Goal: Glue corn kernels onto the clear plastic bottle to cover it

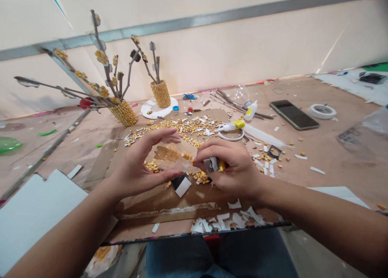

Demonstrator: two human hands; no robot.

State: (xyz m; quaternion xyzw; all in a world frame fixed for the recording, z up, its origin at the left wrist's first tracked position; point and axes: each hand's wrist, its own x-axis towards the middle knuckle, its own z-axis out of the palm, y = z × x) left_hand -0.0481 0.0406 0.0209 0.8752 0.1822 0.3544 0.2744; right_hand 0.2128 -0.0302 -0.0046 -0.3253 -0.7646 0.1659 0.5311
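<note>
Curved around a clear plastic piece [173, 153], perhaps a cup or a cut bottle, are the fingers and thumb of my left hand [136, 165]. A few yellow corn kernels [187, 156] show at its right side. My right hand [235, 165] is closed on a small silver-and-yellow tool [213, 164], whose kind I cannot make out, and its fingertips are close to the plastic's right edge. Loose kernels [200, 177] lie beneath both hands. A black-and-white scrap [182, 186] rests on the cardboard just below the plastic piece.
Two kernel-covered pots [123, 113] with twigs stand at the back left, one on a white disc [147, 109]. Glue bottles [232, 126], a phone [294, 114] and a tape roll [323, 111] lie to the right. White paper scraps [222, 222] line the front edge.
</note>
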